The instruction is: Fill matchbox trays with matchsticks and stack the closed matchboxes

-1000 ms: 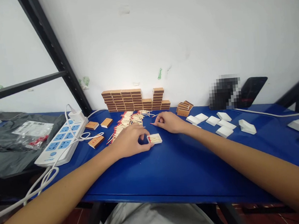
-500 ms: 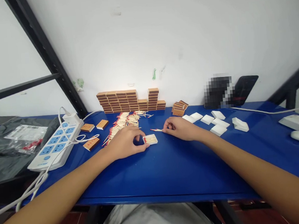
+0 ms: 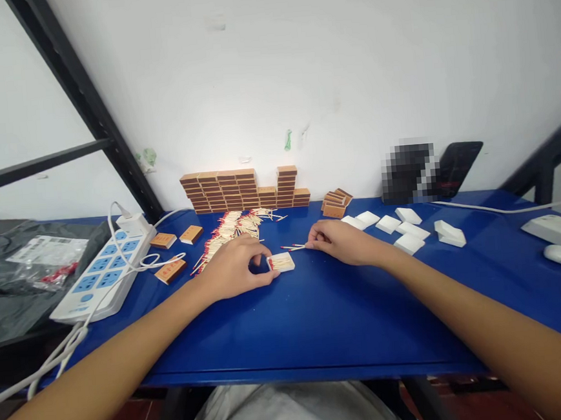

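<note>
My left hand [image 3: 240, 265] grips the left end of a small white matchbox tray [image 3: 288, 267] between thumb and fingers. Red-tipped matches lie inside that tray. To its right, my right hand [image 3: 334, 241] pinches a few matches [image 3: 294, 247] by their plain ends, red heads pointing left and slightly fanned, just above and right of the tray. A large heap of loose matches [image 3: 228, 230] spreads behind my left hand, which hides part of it.
Stacked matchboxes [image 3: 225, 191] line the wall, with a few matchbox sleeves [image 3: 337, 200] to their right. Several white trays [image 3: 411, 230] lie farther right. On the left are loose matchboxes [image 3: 170, 270], a power strip [image 3: 103, 272] with white cables and a grey plastic bag [image 3: 19, 282].
The matches in my right hand have fanned apart at their heads. My left hand keeps its hold on the tray, nearly still.
</note>
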### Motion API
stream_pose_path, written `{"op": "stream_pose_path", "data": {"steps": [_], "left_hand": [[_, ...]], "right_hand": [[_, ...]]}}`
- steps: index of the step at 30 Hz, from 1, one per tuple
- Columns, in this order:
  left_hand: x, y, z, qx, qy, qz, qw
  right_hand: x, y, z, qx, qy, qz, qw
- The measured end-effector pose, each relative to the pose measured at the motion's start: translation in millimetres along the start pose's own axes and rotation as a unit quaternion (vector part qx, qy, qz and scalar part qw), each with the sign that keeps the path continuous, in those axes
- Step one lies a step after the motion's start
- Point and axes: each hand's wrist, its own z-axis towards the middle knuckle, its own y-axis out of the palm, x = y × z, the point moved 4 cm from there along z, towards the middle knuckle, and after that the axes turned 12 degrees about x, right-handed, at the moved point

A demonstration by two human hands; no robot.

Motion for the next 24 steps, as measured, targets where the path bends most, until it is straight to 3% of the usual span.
{"op": "stream_pose_path", "data": {"steps": [12, 18, 24], "left_hand": [[-0.2, 0.5, -0.6, 0.003, 0.003, -0.003, 1.0], [0.0, -0.1, -0.9, 0.002, 0.0, -0.004, 1.0], [-0.3, 0.1, -0.9, -0.001, -0.002, -0.005, 1.0]], "right_hand": [[-6.1, -11.9, -3.6, -0.012, -0.006, -0.003, 1.0], [-8.7, -2.2, -6.1, -0.046, -0.048, 0.009, 0.998], [-5.3, 1.4, -3.9, -0.025, -0.062, 0.004, 0.998]]}}
